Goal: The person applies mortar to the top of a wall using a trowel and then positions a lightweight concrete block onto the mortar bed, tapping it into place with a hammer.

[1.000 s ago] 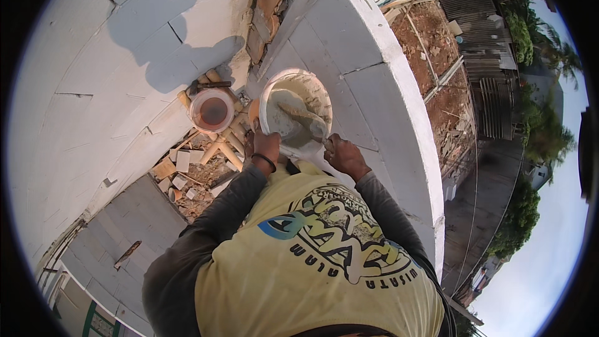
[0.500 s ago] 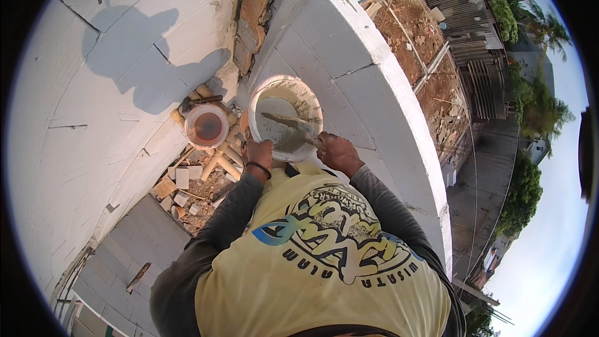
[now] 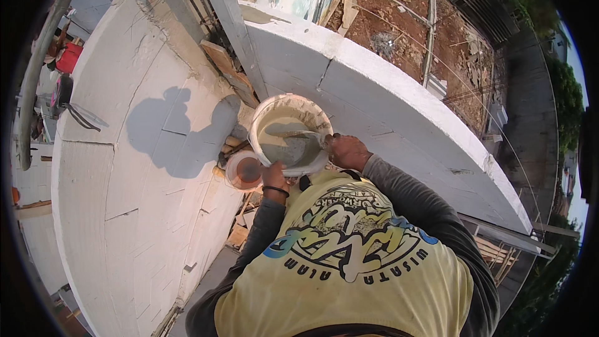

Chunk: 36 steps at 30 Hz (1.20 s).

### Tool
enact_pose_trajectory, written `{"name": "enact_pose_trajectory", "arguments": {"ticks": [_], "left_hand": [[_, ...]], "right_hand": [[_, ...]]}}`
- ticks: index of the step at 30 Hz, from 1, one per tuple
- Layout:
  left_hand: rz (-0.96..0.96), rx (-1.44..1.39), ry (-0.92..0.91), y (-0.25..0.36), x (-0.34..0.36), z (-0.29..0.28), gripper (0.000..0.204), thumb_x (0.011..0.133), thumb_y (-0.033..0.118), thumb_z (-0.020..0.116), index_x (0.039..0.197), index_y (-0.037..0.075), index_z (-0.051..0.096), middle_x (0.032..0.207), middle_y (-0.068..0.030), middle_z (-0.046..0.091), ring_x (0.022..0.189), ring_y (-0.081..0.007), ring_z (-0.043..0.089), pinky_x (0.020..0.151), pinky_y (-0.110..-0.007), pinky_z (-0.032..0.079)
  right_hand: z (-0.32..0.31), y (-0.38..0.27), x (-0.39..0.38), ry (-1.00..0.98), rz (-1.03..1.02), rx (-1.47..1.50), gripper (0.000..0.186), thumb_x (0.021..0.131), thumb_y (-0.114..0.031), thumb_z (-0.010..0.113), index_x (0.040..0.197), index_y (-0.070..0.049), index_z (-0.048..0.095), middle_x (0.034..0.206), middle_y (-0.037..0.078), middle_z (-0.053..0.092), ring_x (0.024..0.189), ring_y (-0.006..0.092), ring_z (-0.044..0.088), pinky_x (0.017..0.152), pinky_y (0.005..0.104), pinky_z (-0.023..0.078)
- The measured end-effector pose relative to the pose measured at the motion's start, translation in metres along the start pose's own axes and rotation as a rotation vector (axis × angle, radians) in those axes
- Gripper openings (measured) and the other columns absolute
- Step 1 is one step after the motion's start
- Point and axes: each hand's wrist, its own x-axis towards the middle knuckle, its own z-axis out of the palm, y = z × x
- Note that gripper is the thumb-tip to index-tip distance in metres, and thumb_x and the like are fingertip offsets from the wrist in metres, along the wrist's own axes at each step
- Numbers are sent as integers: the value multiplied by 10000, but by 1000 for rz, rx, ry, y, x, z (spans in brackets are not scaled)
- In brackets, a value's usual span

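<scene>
A round pale bucket [image 3: 306, 110], smeared with mortar inside its rim, is held in front of my chest. Wet grey mortar [image 3: 292, 151] covers its bottom. My left hand [image 3: 274, 177] grips the near-left rim of the bucket, its fingers closed over the edge. At the right side, my right hand [image 3: 347, 151] is closed round the handle end of a trowel [image 3: 298, 133]. The mortar-coated blade points left into the bucket, over the mortar. Most of the trowel's handle is hidden in my fist.
Beside the bucket at lower left stands a small clear pail [image 3: 243, 171] with reddish-brown liquid. White block walls rise on the left [image 3: 143, 212] and right [image 3: 387, 118], meeting near a grey post [image 3: 229, 19]. Wood pieces [image 3: 229, 68] lean in the corner. Rubble lies below.
The view has turned, so the walls and bucket sit elsewhere in the picture. Both hands keep their holds, and the trowel blade lies flatter across the bucket.
</scene>
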Motion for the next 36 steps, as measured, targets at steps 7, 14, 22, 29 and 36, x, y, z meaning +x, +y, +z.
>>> {"name": "enact_pose_trajectory", "arguments": {"ticks": [7,14,22,29,36], "left_hand": [[108,-1,-19,-5,0,0,364,715,-56,524,1079,-62,542,978,-144,608,805,-319,651,626,-421,579],[88,105,-49,-12,14,-14,544,705,-34,503,1242,45,475,1087,-152,583,980,-385,631,766,-608,548],[64,98,-63,-31,1,-17,463,736,13,499,1197,-10,477,1089,-184,589,977,-396,637,728,-637,537],[238,68,-15,-42,-58,25,319,757,-6,538,1075,-27,523,973,-166,594,832,-322,651,672,-480,584],[322,93,56,-67,-58,26,189,780,30,575,968,10,576,777,-94,579,639,-237,605,511,-372,521]], "right_hand": [[0,5,1,84,-55,21,274,778,-125,611,1018,-2,660,937,198,698,909,382,689,803,458,548],[11,6,-6,144,-94,71,249,730,-81,645,958,12,678,949,207,702,899,347,699,774,438,556],[-19,18,-35,-88,-250,8,277,742,-121,658,984,4,704,944,192,707,906,349,697,775,423,554],[-37,51,-60,47,-232,-8,229,749,-108,608,908,19,713,868,216,693,909,366,679,795,447,538],[0,56,-41,-159,-484,104,234,820,-164,592,868,51,672,841,213,669,761,319,682,692,399,551]]}}
